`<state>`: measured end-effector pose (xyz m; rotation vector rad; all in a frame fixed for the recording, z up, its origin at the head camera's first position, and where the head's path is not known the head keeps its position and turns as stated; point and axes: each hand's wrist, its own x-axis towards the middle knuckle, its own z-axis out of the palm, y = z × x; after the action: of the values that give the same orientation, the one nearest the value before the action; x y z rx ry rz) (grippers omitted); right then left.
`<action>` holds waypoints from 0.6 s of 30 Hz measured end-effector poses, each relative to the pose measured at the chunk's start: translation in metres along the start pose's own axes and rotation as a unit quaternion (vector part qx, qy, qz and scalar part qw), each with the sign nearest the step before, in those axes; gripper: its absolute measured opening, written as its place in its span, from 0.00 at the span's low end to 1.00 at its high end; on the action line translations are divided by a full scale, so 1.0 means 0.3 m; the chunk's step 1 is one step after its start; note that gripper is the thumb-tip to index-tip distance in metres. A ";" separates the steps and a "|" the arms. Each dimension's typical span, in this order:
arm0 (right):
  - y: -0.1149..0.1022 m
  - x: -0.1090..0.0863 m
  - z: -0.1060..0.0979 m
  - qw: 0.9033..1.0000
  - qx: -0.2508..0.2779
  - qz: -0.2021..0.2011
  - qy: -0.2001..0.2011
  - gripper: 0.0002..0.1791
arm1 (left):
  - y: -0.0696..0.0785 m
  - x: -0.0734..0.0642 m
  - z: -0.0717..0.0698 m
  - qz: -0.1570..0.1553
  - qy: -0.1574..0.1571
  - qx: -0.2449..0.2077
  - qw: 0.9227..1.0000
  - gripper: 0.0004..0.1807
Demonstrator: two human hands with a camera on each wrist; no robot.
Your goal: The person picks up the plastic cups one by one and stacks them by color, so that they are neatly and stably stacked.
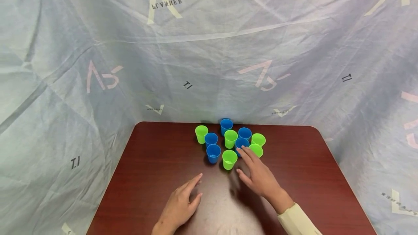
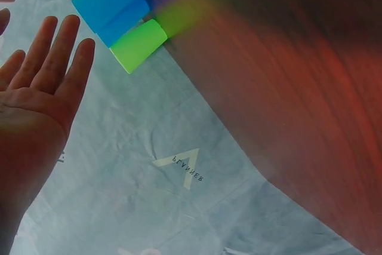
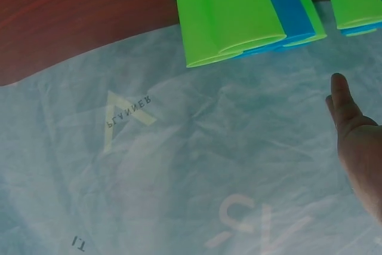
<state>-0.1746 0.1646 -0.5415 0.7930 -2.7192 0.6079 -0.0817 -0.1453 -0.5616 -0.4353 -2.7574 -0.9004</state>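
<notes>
Several green and blue cups stand upright, mouths up, in a loose cluster toward the back of the table. My right hand (image 1: 259, 177) is over the cluster's right front, fingers extended; its fingertips overlap a blue cup (image 1: 242, 144) in the head view. Just left of that hand is the front green cup (image 1: 230, 159), with a blue cup (image 1: 213, 153) beside it. Nearer the front, my left hand (image 1: 179, 204) hovers with fingers straight and thumb apart, holding nothing. The left wrist view shows the left palm (image 2: 36, 111) with spread fingers, apart from the cups.
The dark red wooden table (image 1: 143, 177) has rounded back corners. Behind it and at both sides hangs a grey printed cloth (image 1: 209, 64). Farther back in the cluster are a green cup (image 1: 201, 133) at left and a blue cup (image 1: 226, 126) near the back edge.
</notes>
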 end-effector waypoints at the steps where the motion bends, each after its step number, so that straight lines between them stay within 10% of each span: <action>1: 0.000 0.006 0.006 1.000 0.001 0.002 -0.003 0.43 | -0.001 -0.003 0.000 -0.003 -0.002 -0.002 1.000 0.37; 18: -0.013 0.099 0.086 0.999 0.038 0.022 -0.033 0.40 | -0.013 -0.044 0.014 -0.007 0.000 -0.022 1.000 0.34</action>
<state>-0.1997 0.1363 -0.5528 0.7872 -2.7934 0.7119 -0.0712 -0.1485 -0.5709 -0.4232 -2.7501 -0.9650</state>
